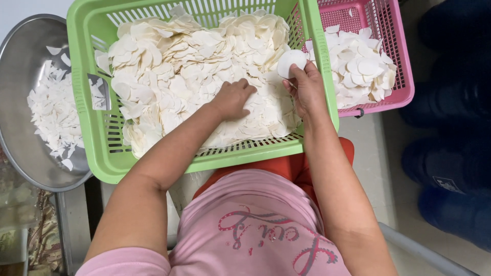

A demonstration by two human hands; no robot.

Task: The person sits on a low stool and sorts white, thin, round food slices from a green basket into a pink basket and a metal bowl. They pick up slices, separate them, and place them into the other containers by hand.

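Right hand (307,88) pinches 1 white disc (291,62) over green basket (202,159) rim; left hand (232,98) presses curled into the chip pile (194,71). Risk: brittle disc cracks under tight grip.

1. A pale, smooth floor (369,168) shows between the baskets and the right side, evenly lit.
2. Dark blue bundles (452,128) fill the right edge.
3. A grey metal bar (424,253) crosses the lower right corner.
4. Patterned cloth (43,230) lies in the lower left corner.
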